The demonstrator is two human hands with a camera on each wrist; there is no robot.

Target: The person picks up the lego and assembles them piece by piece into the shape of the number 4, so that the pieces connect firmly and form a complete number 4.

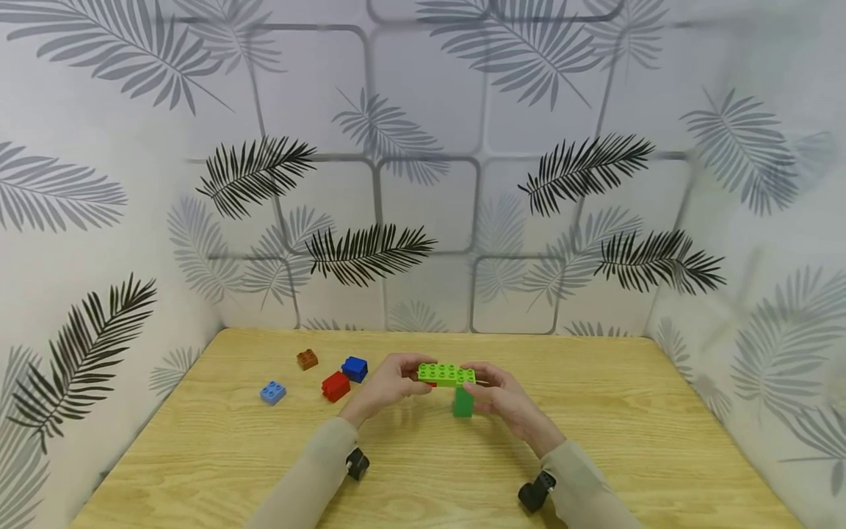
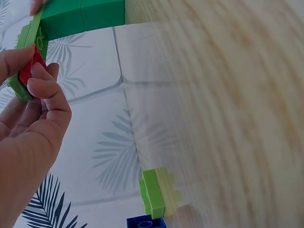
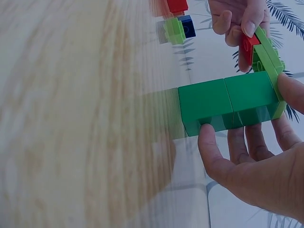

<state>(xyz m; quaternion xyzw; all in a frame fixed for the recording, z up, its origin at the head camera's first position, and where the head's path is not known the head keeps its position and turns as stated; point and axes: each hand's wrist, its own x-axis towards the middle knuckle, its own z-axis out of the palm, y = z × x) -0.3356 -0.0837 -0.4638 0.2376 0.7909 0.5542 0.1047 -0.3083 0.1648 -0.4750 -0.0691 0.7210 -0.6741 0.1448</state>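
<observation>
A column of two stacked dark green bricks stands upright on the table. Across its top lies a long light green brick, studs up, reaching out to the left. Under that free left end sits a red brick. My left hand pinches the red brick and the end of the long brick between thumb and fingers. From the right, my right hand grips the column's top, its thumb against the light green brick; in the right wrist view its other fingers lie along the dark green bricks.
Loose bricks lie on the wooden table to the left: light blue, brown, red and dark blue. Another light green brick shows near the blue one. Patterned walls enclose the back and sides.
</observation>
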